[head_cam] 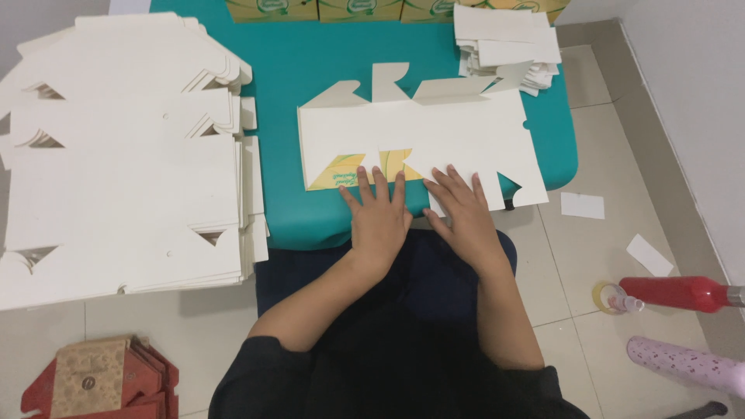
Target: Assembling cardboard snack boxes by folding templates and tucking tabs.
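Note:
A flat white cardboard box blank [434,132] lies on the teal table [310,62], printed side down, with cut flaps along its near and far edges. Two near flaps are folded up and show yellow and green print [341,172]. My left hand [380,213] rests flat on the blank's near edge, fingers spread over the folded flaps. My right hand [462,209] lies flat beside it, fingers spread on the neighbouring white flaps. Neither hand grips anything.
A tall stack of unfolded white blanks [124,155] fills the left. A smaller stack of white card pieces [508,43] sits at the table's far right. Yellow-green boxes [349,8] line the far edge. On the tiled floor lie paper scraps [582,206], a red bottle [675,293], tape [605,299], a pink tube [683,365], and red-brown boxes [101,380].

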